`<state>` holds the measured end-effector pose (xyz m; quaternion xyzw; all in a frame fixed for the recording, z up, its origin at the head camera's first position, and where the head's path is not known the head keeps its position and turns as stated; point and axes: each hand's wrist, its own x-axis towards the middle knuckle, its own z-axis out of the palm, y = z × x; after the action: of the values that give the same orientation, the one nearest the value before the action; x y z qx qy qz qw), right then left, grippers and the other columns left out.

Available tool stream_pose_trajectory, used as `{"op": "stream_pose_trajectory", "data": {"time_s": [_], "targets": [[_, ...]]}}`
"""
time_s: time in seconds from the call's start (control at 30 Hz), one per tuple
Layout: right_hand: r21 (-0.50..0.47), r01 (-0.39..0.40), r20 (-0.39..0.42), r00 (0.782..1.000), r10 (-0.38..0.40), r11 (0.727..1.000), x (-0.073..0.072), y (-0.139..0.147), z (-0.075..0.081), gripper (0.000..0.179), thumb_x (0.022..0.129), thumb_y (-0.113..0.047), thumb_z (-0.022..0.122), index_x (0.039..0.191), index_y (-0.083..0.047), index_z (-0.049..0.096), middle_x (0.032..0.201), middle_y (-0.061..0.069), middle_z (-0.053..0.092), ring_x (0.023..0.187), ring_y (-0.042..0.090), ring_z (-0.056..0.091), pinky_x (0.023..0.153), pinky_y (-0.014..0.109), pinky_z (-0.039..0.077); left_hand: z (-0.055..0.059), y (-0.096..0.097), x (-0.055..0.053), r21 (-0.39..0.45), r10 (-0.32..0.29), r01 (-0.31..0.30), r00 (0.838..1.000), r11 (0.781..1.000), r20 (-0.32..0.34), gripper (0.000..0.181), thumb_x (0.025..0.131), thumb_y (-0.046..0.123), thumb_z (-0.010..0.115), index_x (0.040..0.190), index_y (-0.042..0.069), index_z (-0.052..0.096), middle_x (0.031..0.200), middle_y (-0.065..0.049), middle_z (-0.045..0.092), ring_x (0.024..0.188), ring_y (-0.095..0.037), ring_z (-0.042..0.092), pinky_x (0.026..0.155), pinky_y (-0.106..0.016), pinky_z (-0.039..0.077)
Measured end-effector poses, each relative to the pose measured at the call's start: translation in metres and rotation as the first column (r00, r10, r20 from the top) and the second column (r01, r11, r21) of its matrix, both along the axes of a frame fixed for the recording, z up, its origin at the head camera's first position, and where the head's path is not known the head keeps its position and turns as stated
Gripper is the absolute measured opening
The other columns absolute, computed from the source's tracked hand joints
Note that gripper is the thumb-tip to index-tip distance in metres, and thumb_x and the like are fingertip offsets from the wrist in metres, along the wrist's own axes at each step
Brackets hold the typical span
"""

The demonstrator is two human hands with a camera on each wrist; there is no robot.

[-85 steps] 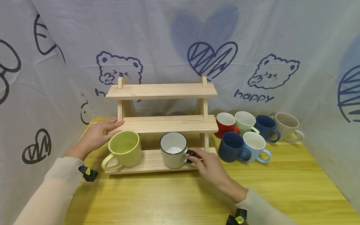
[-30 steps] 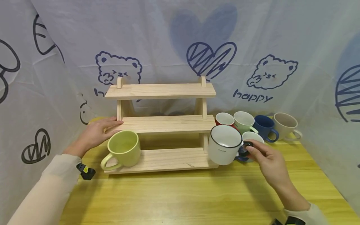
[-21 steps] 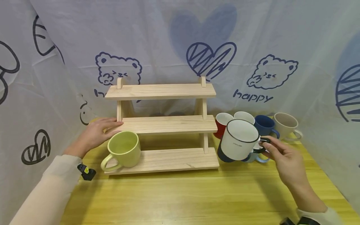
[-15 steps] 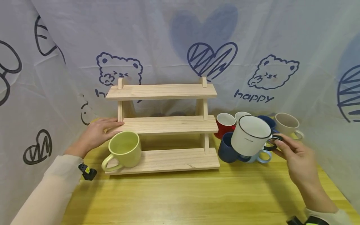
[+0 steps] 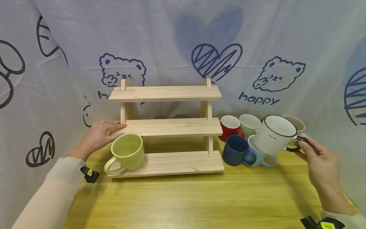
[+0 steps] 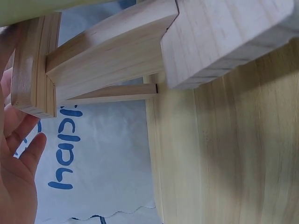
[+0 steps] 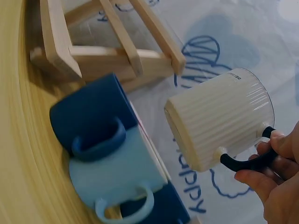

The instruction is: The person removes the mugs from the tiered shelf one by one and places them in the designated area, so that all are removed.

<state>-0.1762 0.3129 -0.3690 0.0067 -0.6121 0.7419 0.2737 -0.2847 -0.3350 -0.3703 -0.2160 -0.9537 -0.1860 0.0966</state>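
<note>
My right hand point(image 5: 323, 162) grips the black handle of a white mug point(image 5: 275, 135) with a dark rim. That mug is raised and tilted above the mug group, clear of the table; its ribbed side fills the middle of the right wrist view. My left hand point(image 5: 100, 136) rests on the left end of the middle board of a three-tier wooden display shelf point(image 5: 166, 162), its fingers fairly straight. Just below that hand, a yellow-green mug point(image 5: 127, 152) stands on the bottom board with its handle toward the front left. In the left wrist view, the fingers point(image 6: 32, 151) lie by the board's end.
Right of the shelf stand a navy mug point(image 5: 235, 150), a light blue mug point(image 5: 258, 155), a red mug point(image 5: 229, 128), a pale green mug point(image 5: 248, 124) and a beige mug point(image 5: 295, 122), partly hidden. Another navy mug point(image 7: 154, 205) shows in the right wrist view. A printed curtain point(image 5: 171, 41) hangs behind.
My right hand has lifted the white mug off the bottom board and carried it right, over the other mugs. My left hand and the yellow-green mug have stayed put.
</note>
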Motion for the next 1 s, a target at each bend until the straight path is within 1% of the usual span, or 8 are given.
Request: {"op": "stream_pose_trajectory", "data": {"time_s": [0.1, 0.27, 0.33, 0.47, 0.6, 0.73, 0.87, 1.0], "targets": [[0.004, 0.091, 0.061, 0.994, -0.091, 0.996, -0.003, 0.007, -0.002, 0.026, 0.09, 0.004, 0.064, 0.116, 0.003, 0.07, 0.092, 0.0, 0.073, 0.087, 0.008, 0.068, 0.069, 0.02, 0.055, 0.0, 0.0, 0.0, 0.003, 0.001, -0.001, 1.0, 1.0, -0.006, 0.041, 0.097, 0.037, 0.062, 0.129, 0.012, 0.065, 0.138, -0.022, 0.053, 0.126, -0.048, 0.044, 0.103, -0.069, 0.029], [0.032, 0.226, 0.177, 0.958, -0.228, 0.974, -0.007, 0.019, -0.006, 0.031, 0.091, -0.001, 0.065, 0.121, 0.007, 0.065, 0.091, -0.002, 0.071, 0.09, 0.008, 0.066, 0.069, 0.017, 0.054, 0.0, 0.0, 0.001, 0.016, 0.002, -0.002, 1.0, 1.0, -0.008, 0.041, 0.097, 0.037, 0.062, 0.129, 0.013, 0.065, 0.138, -0.021, 0.053, 0.127, -0.047, 0.044, 0.103, -0.069, 0.028], [0.04, 0.259, 0.208, 0.943, -0.261, 0.965, -0.009, 0.023, -0.008, 0.03, 0.092, -0.001, 0.064, 0.121, 0.004, 0.067, 0.091, -0.003, 0.07, 0.091, 0.007, 0.065, 0.069, 0.015, 0.054, 0.0, 0.001, 0.001, 0.019, 0.005, -0.005, 1.0, 1.0, 0.001, 0.042, 0.097, 0.038, 0.061, 0.13, 0.013, 0.065, 0.139, -0.021, 0.052, 0.127, -0.047, 0.043, 0.104, -0.069, 0.028], [0.028, 0.309, 0.239, 0.922, -0.306, 0.951, -0.012, 0.032, -0.011, 0.027, 0.092, 0.0, 0.063, 0.118, 0.0, 0.07, 0.09, -0.003, 0.069, 0.091, 0.008, 0.064, 0.067, 0.014, 0.054, 0.0, 0.002, 0.002, 0.016, 0.01, -0.01, 1.0, 1.0, 0.011, 0.042, 0.097, 0.038, 0.061, 0.13, 0.013, 0.065, 0.14, -0.021, 0.052, 0.128, -0.047, 0.042, 0.104, -0.069, 0.027], [0.012, 0.334, 0.254, 0.911, -0.326, 0.943, -0.012, 0.038, -0.014, 0.028, 0.091, 0.002, 0.063, 0.118, -0.002, 0.07, 0.089, -0.003, 0.069, 0.09, 0.006, 0.063, 0.066, 0.013, 0.054, 0.0, 0.002, 0.002, 0.016, 0.008, -0.008, 1.0, 1.0, 0.009, 0.042, 0.097, 0.038, 0.061, 0.13, 0.012, 0.065, 0.139, -0.021, 0.052, 0.128, -0.047, 0.042, 0.104, -0.069, 0.027], [-0.008, 0.322, 0.246, 0.918, -0.31, 0.947, -0.012, 0.044, -0.018, 0.026, 0.091, 0.001, 0.065, 0.115, -0.004, 0.072, 0.089, -0.004, 0.07, 0.089, 0.005, 0.064, 0.067, 0.014, 0.054, -0.001, 0.002, 0.002, 0.018, 0.006, -0.006, 1.0, 1.0, 0.002, 0.041, 0.097, 0.037, 0.062, 0.13, 0.012, 0.065, 0.139, -0.021, 0.053, 0.128, -0.047, 0.042, 0.104, -0.069, 0.027], [0.006, 0.306, 0.255, 0.92, -0.297, 0.952, -0.013, 0.049, -0.024, 0.025, 0.09, -0.002, 0.066, 0.114, -0.004, 0.073, 0.09, -0.005, 0.07, 0.088, 0.005, 0.064, 0.069, 0.014, 0.054, -0.002, 0.002, 0.002, 0.018, 0.006, -0.006, 1.0, 1.0, -0.009, 0.041, 0.096, 0.036, 0.063, 0.129, 0.012, 0.065, 0.138, -0.021, 0.053, 0.128, -0.046, 0.043, 0.103, -0.068, 0.028], [0.073, 0.309, 0.319, 0.894, -0.316, 0.948, -0.013, 0.052, -0.032, 0.031, 0.092, -0.007, 0.064, 0.123, -0.004, 0.068, 0.095, -0.007, 0.068, 0.092, 0.005, 0.062, 0.07, 0.012, 0.053, -0.002, 0.002, 0.002, 0.022, 0.008, -0.008, 1.0, 1.0, -0.01, 0.041, 0.096, 0.036, 0.063, 0.129, 0.012, 0.066, 0.138, -0.021, 0.053, 0.127, -0.046, 0.043, 0.103, -0.068, 0.029]]}}
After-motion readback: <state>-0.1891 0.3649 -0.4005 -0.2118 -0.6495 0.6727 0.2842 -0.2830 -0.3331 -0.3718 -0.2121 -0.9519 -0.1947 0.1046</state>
